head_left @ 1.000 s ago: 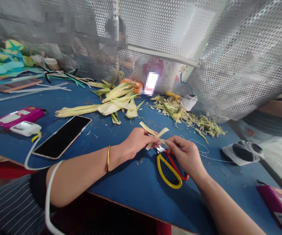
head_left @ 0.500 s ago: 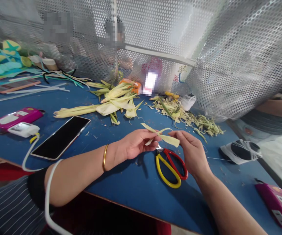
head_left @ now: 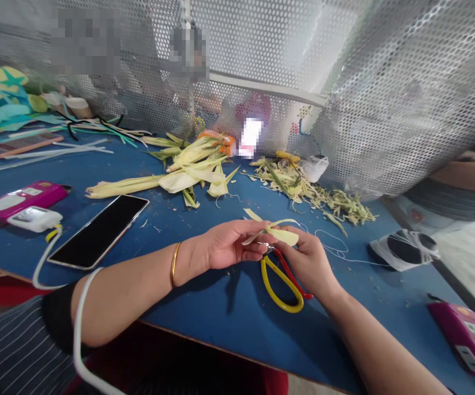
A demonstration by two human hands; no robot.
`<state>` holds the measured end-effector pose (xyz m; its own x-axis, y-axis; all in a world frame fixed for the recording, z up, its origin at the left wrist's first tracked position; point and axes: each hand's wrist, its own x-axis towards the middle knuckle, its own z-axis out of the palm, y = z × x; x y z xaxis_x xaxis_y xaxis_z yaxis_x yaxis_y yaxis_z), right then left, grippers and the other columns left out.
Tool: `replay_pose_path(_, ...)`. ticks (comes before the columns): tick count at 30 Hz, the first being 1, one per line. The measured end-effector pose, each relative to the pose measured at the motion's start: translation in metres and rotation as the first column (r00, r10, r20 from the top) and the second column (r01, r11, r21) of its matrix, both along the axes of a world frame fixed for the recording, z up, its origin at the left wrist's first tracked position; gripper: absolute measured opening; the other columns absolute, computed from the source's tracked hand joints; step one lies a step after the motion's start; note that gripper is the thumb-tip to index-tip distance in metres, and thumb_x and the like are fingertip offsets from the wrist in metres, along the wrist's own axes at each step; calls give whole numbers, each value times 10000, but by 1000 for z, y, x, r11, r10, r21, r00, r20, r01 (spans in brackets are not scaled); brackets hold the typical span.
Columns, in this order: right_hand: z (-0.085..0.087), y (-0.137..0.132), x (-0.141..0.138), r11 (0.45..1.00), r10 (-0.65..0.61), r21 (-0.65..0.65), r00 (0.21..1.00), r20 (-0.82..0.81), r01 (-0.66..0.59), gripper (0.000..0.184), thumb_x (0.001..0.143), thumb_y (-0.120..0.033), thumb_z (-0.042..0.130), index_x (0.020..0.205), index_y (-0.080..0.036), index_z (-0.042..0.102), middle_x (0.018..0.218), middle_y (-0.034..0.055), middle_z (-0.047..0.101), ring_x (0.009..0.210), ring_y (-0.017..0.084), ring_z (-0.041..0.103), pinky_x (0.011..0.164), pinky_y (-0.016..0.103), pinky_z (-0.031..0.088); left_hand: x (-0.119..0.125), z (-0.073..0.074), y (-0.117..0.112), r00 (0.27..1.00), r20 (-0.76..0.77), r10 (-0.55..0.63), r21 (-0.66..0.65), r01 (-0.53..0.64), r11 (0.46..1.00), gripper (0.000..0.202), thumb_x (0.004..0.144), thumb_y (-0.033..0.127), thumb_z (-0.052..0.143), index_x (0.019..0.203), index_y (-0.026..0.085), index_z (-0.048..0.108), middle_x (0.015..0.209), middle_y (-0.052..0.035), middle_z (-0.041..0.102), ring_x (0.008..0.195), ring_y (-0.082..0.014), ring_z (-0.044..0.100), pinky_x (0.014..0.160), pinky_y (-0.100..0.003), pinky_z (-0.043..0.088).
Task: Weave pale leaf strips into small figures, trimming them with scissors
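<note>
A bow-like piece of pale corn husk strips (head_left: 283, 236) is pinched at its middle by my left hand (head_left: 237, 241), which wears a gold bangle. My right hand (head_left: 309, 258) is closed close against the piece's right end; its fingertips are partly behind the husk, and what they grip is hidden. Thin white thread (head_left: 338, 253) loops beyond my right hand and leads to a dark spool (head_left: 404, 249) wound with thread. Scissors (head_left: 284, 288) with one yellow and one red handle lie under both hands, blades mostly covered.
Whole corn husks (head_left: 191, 167) lie behind my hands, with a heap of husk scraps (head_left: 303, 186) to their right. A black phone (head_left: 99, 233) and a magenta power strip (head_left: 23, 198) lie left; another magenta power strip (head_left: 468, 340) sits right. A perforated screen (head_left: 262, 49) stands behind.
My right hand has moved left and closer to my left hand, now reaching the husk's right end. The thread has slackened into loops. The view has shifted slightly.
</note>
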<state>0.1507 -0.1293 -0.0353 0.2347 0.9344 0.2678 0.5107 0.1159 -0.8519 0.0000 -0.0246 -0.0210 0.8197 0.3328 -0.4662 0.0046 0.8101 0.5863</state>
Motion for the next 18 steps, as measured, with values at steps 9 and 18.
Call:
replay_pose_path(9,3,-1,4,985,-138,137,945,298,101,208,907,-240,565,703,-210,595,636,-31,622,621,138,558,639,259,404,3,-2,0,995,8,98,20,-98,995,111,890,91,581,871,100,690,591,-4,637,454,-83,575,448,-179,495)
replay_pose_path(18,-3,0,0,966,-106,257,926,361,11,171,909,-264,600,744,-235,637,719,-11,713,672,165,632,938,395,446,2,-3,-3,997,64,39,-41,-36,998,132,875,85,600,968,98,694,623,-1,638,461,-79,571,459,-180,502)
